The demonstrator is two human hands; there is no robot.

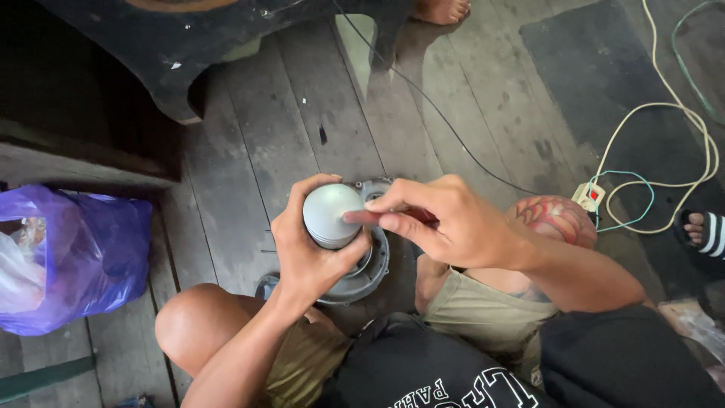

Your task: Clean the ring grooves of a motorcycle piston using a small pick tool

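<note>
On the grey plank floor, a purple plastic bag lies far left of a white power strip, whose pale cable loops beyond it, a sandalled foot just to its right.

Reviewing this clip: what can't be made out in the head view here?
- Grey round housing: mostly hidden by both hands and the grey cap.
- Red-handled tool in the right hand: its tip is covered by fingers.
- Left hand: its palm side is hidden behind the cap.
- Purple bag: cut off by the left edge, contents unclear.
</note>
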